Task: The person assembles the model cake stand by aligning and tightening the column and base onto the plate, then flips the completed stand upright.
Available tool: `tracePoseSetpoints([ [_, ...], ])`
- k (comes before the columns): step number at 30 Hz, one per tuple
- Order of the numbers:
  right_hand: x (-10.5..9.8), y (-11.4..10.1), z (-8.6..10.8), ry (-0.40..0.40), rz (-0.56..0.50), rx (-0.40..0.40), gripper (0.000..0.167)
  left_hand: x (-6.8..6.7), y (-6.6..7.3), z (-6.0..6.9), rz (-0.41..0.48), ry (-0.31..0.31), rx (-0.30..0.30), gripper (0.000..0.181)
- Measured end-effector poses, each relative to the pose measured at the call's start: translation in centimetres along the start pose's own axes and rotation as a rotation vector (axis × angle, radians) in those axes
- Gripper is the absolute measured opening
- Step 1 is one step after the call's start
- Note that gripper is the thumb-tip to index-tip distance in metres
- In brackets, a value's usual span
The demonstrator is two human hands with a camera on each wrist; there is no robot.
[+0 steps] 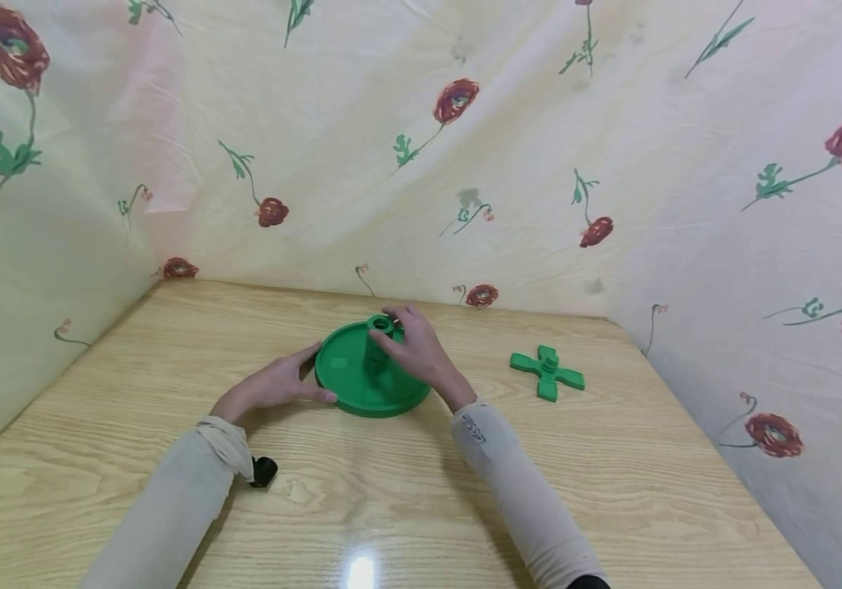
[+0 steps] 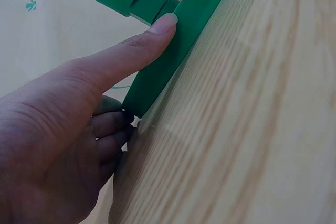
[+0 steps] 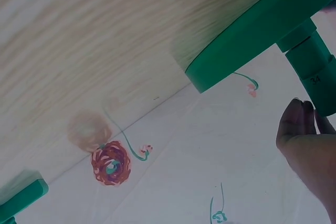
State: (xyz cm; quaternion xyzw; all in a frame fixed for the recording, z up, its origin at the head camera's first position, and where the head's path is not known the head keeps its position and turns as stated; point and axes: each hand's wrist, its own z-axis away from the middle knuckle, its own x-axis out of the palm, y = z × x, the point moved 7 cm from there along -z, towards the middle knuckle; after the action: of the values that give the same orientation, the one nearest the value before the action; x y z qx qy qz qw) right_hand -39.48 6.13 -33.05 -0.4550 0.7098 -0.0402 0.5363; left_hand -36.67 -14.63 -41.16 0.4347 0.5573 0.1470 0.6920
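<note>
A green round tray [image 1: 391,394] with a raised rim lies on the wooden table. From its middle rises a green cylindrical post [image 1: 375,352] with a hollow top, and numbers mark its side in both wrist views. My left hand [image 1: 276,383] holds the tray's left rim, the thumb against its near side and the fingers farther round, as the left wrist view [image 2: 63,129] also shows. At the post's upper end, my right hand [image 1: 421,350] grips it between thumb and fingers. Part of that grip is cut off in the right wrist view.
To the right on the table [image 1: 421,507] lies a green cross-shaped piece [image 1: 547,375] with a short stub in its centre. A small black object [image 1: 263,472] is at the left sleeve's cuff. Flower-patterned cloth [image 1: 362,164] hangs behind and along both sides.
</note>
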Motion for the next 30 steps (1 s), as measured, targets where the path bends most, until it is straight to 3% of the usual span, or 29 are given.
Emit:
tracePoseSetpoints([
  [4, 0.05, 0.02, 0.05, 0.0, 0.005, -0.012, 0.044, 0.01, 0.05, 0.04, 0.006, 0.0, 0.001, 0.113],
  [12, 0.17, 0.55, -0.07, 0.013, -0.007, 0.046, 0.049, 0.0, 0.02, -0.01, -0.002, -0.001, -0.007, 0.113],
  [19, 0.0, 0.27, 0.0, 0.022, -0.022, -0.013, 0.043, 0.05, -0.06, -0.03, 0.003, -0.001, -0.012, 0.114],
  [26, 0.18, 0.61, -0.09, 0.018, -0.028, 0.038, 0.046, 0.05, -0.08, -0.05, -0.007, 0.001, -0.014, 0.114],
  [30, 0.15, 0.69, -0.03, 0.014, -0.027, 0.023, 0.047, 0.08, -0.06, -0.08, 0.001, -0.001, -0.011, 0.113],
])
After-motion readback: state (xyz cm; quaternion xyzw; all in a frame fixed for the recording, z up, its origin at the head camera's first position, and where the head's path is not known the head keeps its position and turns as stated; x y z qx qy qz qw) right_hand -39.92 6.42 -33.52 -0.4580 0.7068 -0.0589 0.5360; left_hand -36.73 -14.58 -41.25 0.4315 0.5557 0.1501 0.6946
